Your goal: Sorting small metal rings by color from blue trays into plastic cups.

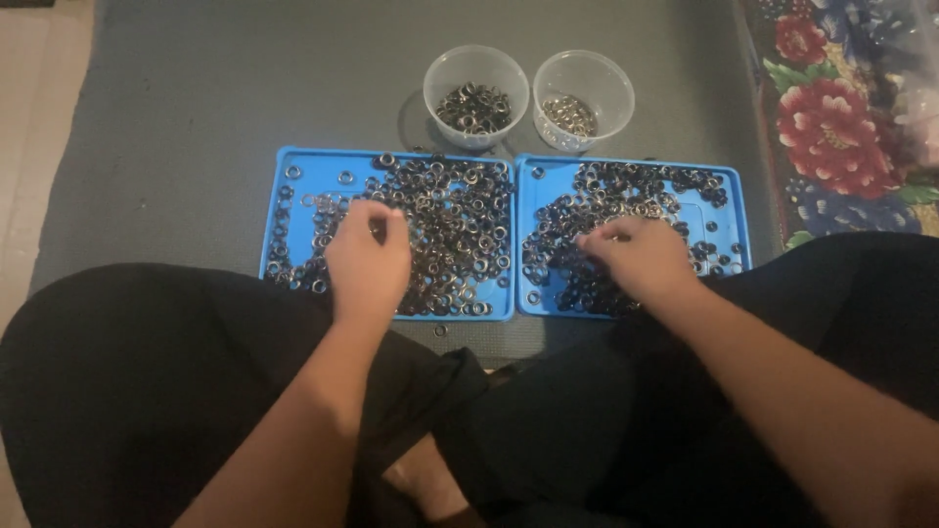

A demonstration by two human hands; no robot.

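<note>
Hands (367, 259) (641, 256) on ring-strewn trays (293, 161) (729, 191), side by side

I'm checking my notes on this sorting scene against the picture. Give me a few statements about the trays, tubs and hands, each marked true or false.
1. Two blue trays lie side by side on a grey mat. True.
2. The left hand rests over the right-hand tray. False: it is over the left tray, among the small metal rings.
3. Two clear round tubs stand beyond the trays, each holding some rings. True.
4. The right hand is reaching into a tub. False: it is over the right tray's rings.
5. The trays are empty. False: both hold many rings.
</note>
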